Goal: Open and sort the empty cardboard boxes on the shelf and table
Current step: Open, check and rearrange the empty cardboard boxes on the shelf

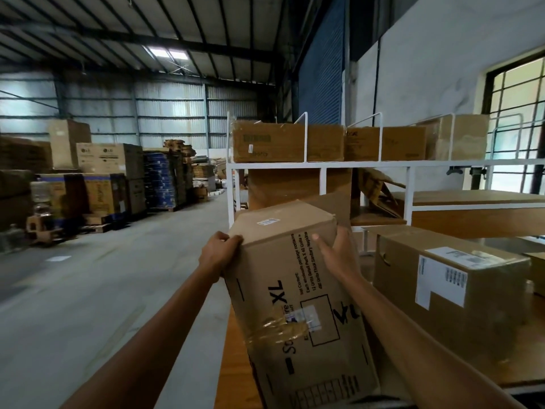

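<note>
I hold a tall brown cardboard box [283, 290] printed "XL", tilted, over the left end of the wooden table [233, 358]. My left hand [219, 250] grips its upper left edge, fingers curled over the corner. On the box's upper right side lies my right hand [336, 252], thumb on the front face and fingers wrapped round the right edge. Clear tape crosses the box's lower front. A second brown box [451, 293] with white labels stands on the table to the right.
A white metal shelf [321, 166] stands behind the table; its top tier carries three brown boxes [283, 143], with flattened cardboard [380, 190] below. To the left lies open concrete floor [103, 276]; stacked cartons [109, 178] line the far left. A window [519, 128] is at right.
</note>
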